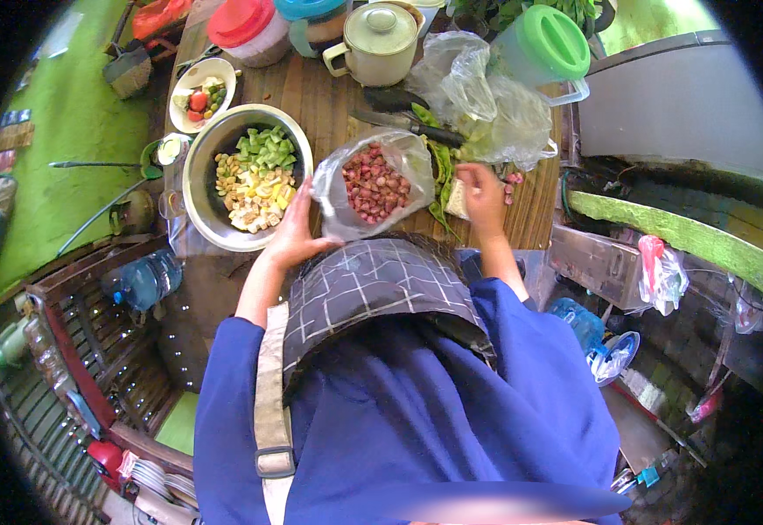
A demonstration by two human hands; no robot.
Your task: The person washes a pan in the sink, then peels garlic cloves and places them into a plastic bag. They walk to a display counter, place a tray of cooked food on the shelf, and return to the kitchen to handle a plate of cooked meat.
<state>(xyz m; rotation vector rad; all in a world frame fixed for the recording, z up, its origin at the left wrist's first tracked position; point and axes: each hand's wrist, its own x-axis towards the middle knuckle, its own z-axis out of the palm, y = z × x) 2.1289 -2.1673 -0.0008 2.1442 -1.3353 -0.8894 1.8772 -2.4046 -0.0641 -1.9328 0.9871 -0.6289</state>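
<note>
An open clear plastic bag (417, 154) full of small red shallots (375, 184) lies before me on the wooden table. My left hand (295, 226) rests between it and a steel bowl (192, 197), its fingers at the bag's left edge; whether they grip it I cannot tell. In the bowl are diced green pieces (266, 149) and cut yellow and tan pieces (257, 200). My right hand (483, 193) is to the right of the bag, its fingers curled and blurred, beside a small packet of pale bits (457, 200) and several loose shallots (509, 187). Its contents are hidden. Long green pods (444, 170) lie between.
A black-handled knife (437, 133) lies beyond the shallots. Behind stand a lidded pot (381, 42), a green-lidded pitcher (545, 52), a red-lidded container (244, 26) and crumpled plastic bags (513, 118). A white bowl (177, 108) of tomatoes and small vegetables is at the back left.
</note>
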